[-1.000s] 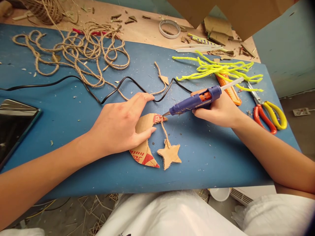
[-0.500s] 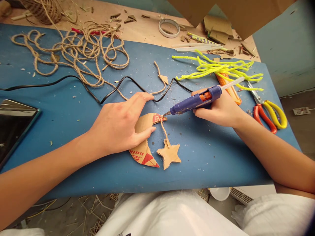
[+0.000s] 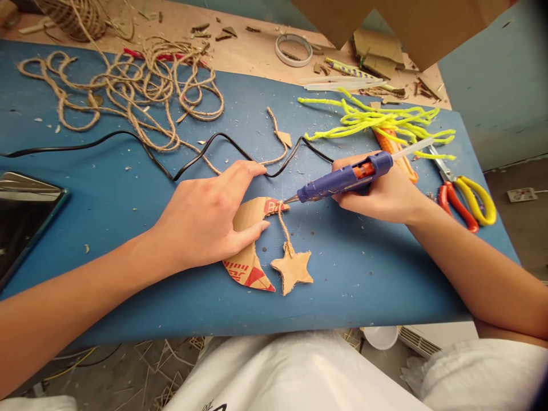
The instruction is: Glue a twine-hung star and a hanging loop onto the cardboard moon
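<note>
My left hand lies over a cardboard crescent moon with red print, holding it on the blue table; thumb and fingers straddle its upper part. In my right hand is a blue hot glue gun, a clear glue stick poking out of its back. The metal nozzle meets, or nearly meets, the moon's upper tip, where a short piece of twine sits. That twine runs down to a small cardboard star lying flat. The fingers around the gun's handle are partly hidden.
A black cord crosses the table behind my hands. Loose twine is heaped at back left, near a phone. Yellow-green fuzzy stems, scissors and an orange-handled tool lie right. Tape sits at the back.
The glue gun has tilted slightly and shifted a little to the right at its back end, its nozzle staying at the moon's tip. My left hand keeps its place on the moon.
</note>
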`<move>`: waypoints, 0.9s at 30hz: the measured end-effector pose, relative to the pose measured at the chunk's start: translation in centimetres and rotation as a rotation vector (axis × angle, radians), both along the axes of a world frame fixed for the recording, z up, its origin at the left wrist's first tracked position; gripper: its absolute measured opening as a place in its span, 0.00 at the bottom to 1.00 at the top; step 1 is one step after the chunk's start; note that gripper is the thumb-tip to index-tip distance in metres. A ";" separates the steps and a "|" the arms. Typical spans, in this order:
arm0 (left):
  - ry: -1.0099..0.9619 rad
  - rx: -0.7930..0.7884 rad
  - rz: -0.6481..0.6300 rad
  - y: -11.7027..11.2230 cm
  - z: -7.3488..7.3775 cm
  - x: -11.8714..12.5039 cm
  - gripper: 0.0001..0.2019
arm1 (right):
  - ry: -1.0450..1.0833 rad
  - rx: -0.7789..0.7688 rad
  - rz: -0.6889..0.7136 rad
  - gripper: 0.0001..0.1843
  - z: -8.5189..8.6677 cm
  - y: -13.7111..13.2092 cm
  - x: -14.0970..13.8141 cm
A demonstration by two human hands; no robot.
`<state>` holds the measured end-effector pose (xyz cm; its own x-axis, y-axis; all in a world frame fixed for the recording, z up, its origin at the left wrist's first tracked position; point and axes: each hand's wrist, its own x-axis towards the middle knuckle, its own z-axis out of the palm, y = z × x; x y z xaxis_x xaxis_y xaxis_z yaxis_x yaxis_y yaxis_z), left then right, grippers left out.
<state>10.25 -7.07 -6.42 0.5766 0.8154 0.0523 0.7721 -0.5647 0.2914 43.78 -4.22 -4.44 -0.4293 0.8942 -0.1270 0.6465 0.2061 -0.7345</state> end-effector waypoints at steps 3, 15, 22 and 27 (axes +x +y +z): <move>0.009 0.022 -0.002 0.0 0.0 -0.1 0.33 | 0.030 -0.011 -0.013 0.09 0.1 -0.3 -0.8; 0.019 -0.010 0.007 0.0 0.1 0.1 0.33 | -0.007 0.005 -0.030 0.15 -0.3 -0.2 -1.2; -0.013 0.029 -0.019 0.0 0.0 0.0 0.32 | -0.003 0.021 -0.035 0.12 -0.3 -0.3 -1.3; -0.007 0.007 -0.012 0.0 0.1 0.0 0.32 | -0.008 0.036 -0.031 0.14 -0.5 -0.3 -1.2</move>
<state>10.25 -7.07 -6.32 0.5863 0.8077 0.0624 0.7630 -0.5764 0.2926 42.62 -4.48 -4.91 -0.4005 0.9111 -0.0978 0.6587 0.2121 -0.7219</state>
